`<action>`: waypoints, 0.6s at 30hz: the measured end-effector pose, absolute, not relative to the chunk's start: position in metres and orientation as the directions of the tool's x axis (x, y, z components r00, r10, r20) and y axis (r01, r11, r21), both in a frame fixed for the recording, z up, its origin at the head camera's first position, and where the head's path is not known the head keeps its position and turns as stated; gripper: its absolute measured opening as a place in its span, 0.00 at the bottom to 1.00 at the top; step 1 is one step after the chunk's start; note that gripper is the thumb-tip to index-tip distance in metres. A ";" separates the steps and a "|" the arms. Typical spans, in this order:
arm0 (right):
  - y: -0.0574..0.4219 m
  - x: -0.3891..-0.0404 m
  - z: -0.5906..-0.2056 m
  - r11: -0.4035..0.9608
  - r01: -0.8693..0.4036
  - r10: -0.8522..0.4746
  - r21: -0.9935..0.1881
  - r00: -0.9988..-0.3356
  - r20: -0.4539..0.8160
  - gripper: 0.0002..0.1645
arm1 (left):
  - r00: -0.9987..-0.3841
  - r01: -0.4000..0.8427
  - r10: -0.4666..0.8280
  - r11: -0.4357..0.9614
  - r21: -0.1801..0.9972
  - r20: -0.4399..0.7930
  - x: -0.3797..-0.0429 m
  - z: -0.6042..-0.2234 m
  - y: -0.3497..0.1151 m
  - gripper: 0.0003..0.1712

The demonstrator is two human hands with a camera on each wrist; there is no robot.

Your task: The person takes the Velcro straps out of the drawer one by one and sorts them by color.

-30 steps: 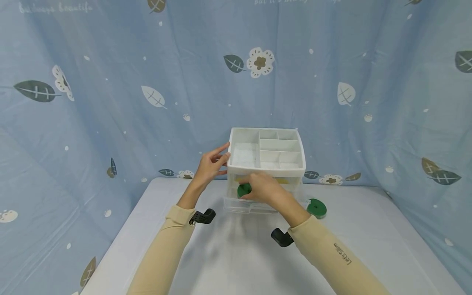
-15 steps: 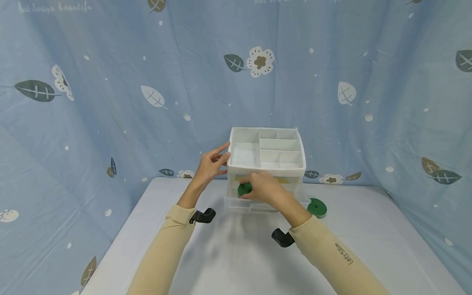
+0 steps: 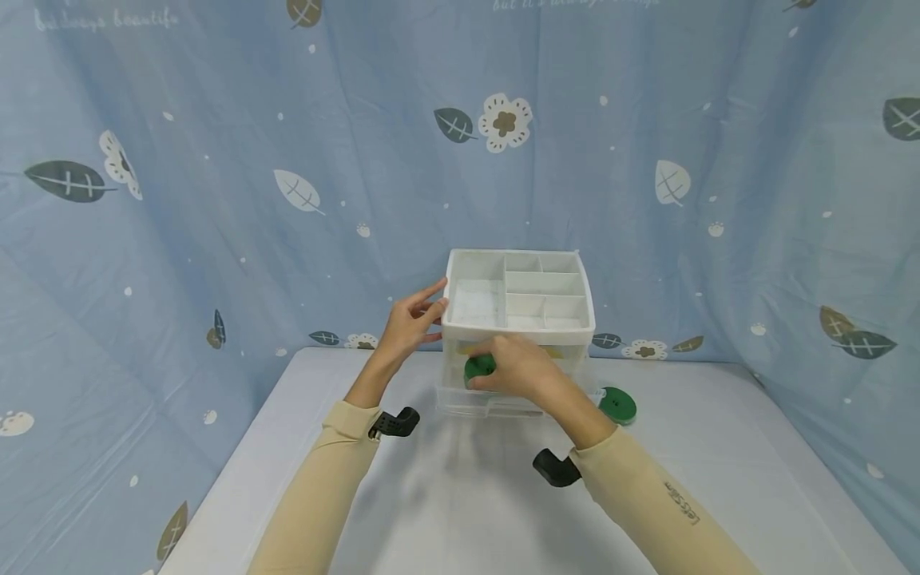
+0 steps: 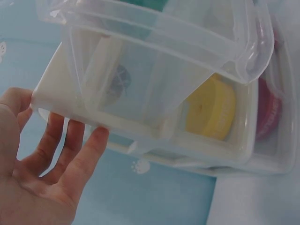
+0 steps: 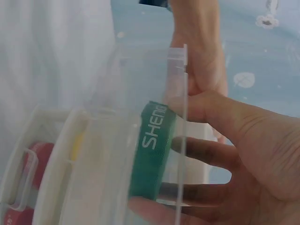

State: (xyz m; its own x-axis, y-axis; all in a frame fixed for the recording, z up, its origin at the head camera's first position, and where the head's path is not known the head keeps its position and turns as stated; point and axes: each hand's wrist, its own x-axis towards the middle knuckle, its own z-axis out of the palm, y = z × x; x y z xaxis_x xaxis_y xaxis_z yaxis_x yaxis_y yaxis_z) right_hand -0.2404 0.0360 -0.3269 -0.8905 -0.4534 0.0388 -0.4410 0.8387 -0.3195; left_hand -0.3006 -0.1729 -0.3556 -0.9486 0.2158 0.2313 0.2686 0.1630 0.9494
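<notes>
A white desktop drawer box [image 3: 519, 328] with clear drawers stands at the back of the table. Its upper clear drawer [image 3: 463, 402] is pulled out toward me. My right hand [image 3: 516, 366] reaches into that drawer and grips a thick green disc [image 3: 479, 367] between thumb and fingers. In the right wrist view, pale lettering runs along the rim of the green disc [image 5: 153, 150]. My left hand [image 3: 408, 321] touches the left side of the box, fingers spread, fingertips against its wall [image 4: 105, 119].
A second green disc [image 3: 616, 406] lies on the white table [image 3: 460, 495] right of the box. The left wrist view shows a yellow disc [image 4: 211, 107] and a red disc [image 4: 268, 108] lower in the box. A blue patterned curtain [image 3: 345, 160] hangs behind.
My right hand and the green disc in it have shifted very slightly to the right inside the drawer. The left hand and the box stay put.
</notes>
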 end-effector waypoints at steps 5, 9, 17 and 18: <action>0.043 -0.234 -0.314 0.825 -0.424 -0.451 -0.374 -0.892 0.017 0.26 | -0.951 0.253 0.224 0.162 0.954 0.214 -0.293 -0.347 -0.173 0.28; 0.052 -0.228 -0.305 0.824 -0.422 -0.456 -0.378 -0.890 0.000 0.26 | -0.952 0.250 0.222 0.165 0.954 0.211 -0.294 -0.347 -0.172 0.29; 0.087 -0.219 -0.292 0.833 -0.421 -0.448 -0.360 -0.894 0.009 0.28 | -0.959 0.232 0.206 0.166 0.958 0.197 -0.293 -0.345 -0.170 0.28; 0.092 -0.218 -0.290 0.833 -0.418 -0.446 -0.364 -0.895 0.007 0.29 | -0.958 0.234 0.206 0.167 0.958 0.198 -0.293 -0.345 -0.170 0.28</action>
State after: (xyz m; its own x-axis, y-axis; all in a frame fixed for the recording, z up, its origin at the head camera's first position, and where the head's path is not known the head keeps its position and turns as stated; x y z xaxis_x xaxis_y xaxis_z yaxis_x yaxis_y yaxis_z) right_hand -0.2177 0.0916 -0.2905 -0.8950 -0.4461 0.0070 -0.4179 0.8326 -0.3635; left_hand -0.2926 -0.1698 -0.3448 -0.9583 0.2059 0.1980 0.2337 0.1667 0.9579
